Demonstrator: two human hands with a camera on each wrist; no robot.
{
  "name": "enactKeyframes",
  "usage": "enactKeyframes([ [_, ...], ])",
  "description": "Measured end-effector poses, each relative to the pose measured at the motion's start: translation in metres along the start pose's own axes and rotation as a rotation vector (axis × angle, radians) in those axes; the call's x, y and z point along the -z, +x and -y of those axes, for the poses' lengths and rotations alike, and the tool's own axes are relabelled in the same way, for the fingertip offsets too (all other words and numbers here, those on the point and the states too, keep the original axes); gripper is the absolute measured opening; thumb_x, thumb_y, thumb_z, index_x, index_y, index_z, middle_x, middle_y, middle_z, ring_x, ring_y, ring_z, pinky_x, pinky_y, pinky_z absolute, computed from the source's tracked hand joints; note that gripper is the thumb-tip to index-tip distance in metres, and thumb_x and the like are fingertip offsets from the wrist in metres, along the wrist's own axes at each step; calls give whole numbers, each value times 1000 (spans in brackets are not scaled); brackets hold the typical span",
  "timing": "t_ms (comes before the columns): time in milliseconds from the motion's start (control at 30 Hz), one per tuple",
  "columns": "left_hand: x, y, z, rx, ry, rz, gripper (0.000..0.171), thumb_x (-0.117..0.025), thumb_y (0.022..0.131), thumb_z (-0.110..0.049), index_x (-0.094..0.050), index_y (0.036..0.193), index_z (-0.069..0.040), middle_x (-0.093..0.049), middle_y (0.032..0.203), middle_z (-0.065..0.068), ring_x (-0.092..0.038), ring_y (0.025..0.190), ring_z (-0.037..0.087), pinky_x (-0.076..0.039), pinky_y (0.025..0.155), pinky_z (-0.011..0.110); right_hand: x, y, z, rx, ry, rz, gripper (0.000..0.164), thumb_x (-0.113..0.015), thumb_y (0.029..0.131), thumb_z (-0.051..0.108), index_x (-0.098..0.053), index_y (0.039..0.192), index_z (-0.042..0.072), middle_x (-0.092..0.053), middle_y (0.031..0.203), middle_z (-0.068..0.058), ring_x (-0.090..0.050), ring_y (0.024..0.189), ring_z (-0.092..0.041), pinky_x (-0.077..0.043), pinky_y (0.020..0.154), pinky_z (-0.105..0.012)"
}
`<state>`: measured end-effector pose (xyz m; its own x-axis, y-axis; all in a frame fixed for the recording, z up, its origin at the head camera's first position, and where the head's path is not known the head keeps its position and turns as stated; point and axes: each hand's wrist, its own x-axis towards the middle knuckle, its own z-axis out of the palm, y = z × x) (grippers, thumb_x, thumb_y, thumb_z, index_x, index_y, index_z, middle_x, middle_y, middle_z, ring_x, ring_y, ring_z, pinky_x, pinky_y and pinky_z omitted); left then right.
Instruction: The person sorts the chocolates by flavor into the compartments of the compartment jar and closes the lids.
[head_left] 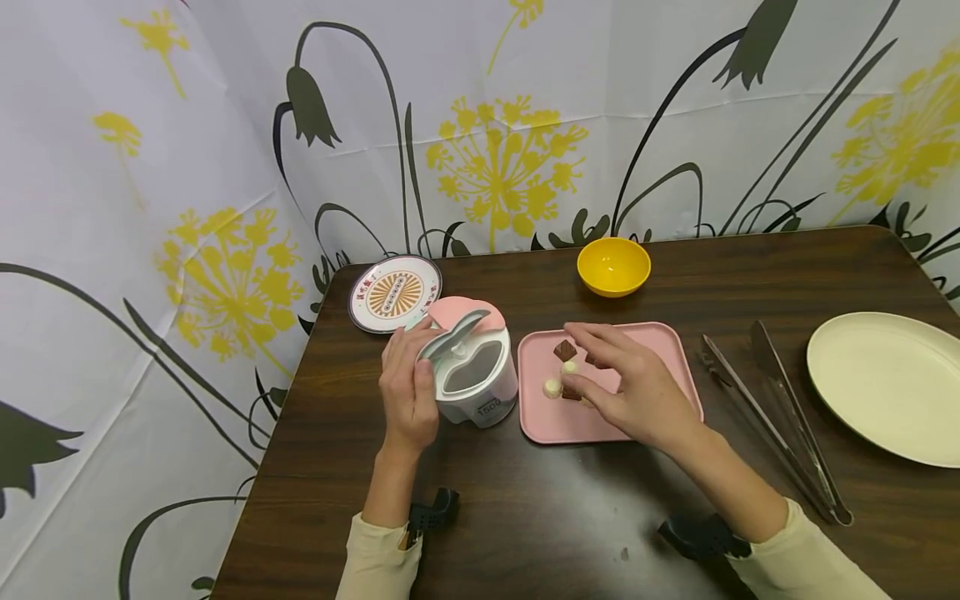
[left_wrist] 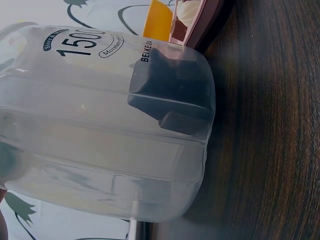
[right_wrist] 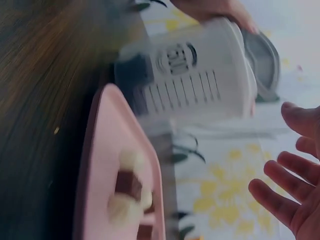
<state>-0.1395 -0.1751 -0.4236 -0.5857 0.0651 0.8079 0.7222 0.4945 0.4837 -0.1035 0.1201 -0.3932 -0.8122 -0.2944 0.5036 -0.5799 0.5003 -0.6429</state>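
A clear storage container (head_left: 491,408) with a pink and white top stands upright on the table, its grey flap (head_left: 456,332) raised. My left hand (head_left: 408,387) grips the top's left side, thumb near the flap. Dark pieces (left_wrist: 167,95) show through the wall at the container's base in the left wrist view. Right of it lies a pink tray (head_left: 538,423) with brown chocolate squares (head_left: 565,351) and round white sweets (head_left: 552,388). Over the tray is my right hand (head_left: 633,387), hiding part of it; the right wrist view shows its fingers spread, holding nothing.
Behind the tray stands a yellow bowl (head_left: 613,267). A printed plate (head_left: 395,293) lies at the back left, behind the container. Metal tongs (head_left: 752,403) lie right of the tray, and a cream oval plate (head_left: 892,392) is at the far right.
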Motion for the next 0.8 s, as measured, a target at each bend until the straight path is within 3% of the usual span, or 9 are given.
enactKeyframes([
  [167,0,0,0,-7,-2,-7,38,-37,92,-17,-69,109,-3,-69,108,11,-58,118,34,-23,108,57,-20,24,11,51,88,73,66,-75,86,19,-48,147,16,-51,142,1,-61,106,-13,-52,83,-34],
  [400,-1,1,0,-15,-8,-4,37,-38,91,-17,-68,109,-3,-69,107,11,-58,117,35,-23,105,63,-42,48,15,116,119,125,69,-71,89,17,-40,151,14,-42,151,-1,-45,133,-18,-39,105,-41],
  [567,-1,1,0,-6,0,-1,38,-37,92,-18,-68,109,-4,-69,108,10,-58,119,34,-23,107,59,-51,58,16,159,98,145,71,-72,89,18,-38,151,12,-40,153,-1,-43,134,-19,-39,105,-41],
  [800,0,0,1,4,23,11,40,-35,95,-22,-68,109,-4,-69,109,9,-58,120,31,-22,109,56,-56,61,16,175,-12,152,70,-73,88,23,-42,150,16,-44,149,3,-47,126,-19,-48,90,-38],
])
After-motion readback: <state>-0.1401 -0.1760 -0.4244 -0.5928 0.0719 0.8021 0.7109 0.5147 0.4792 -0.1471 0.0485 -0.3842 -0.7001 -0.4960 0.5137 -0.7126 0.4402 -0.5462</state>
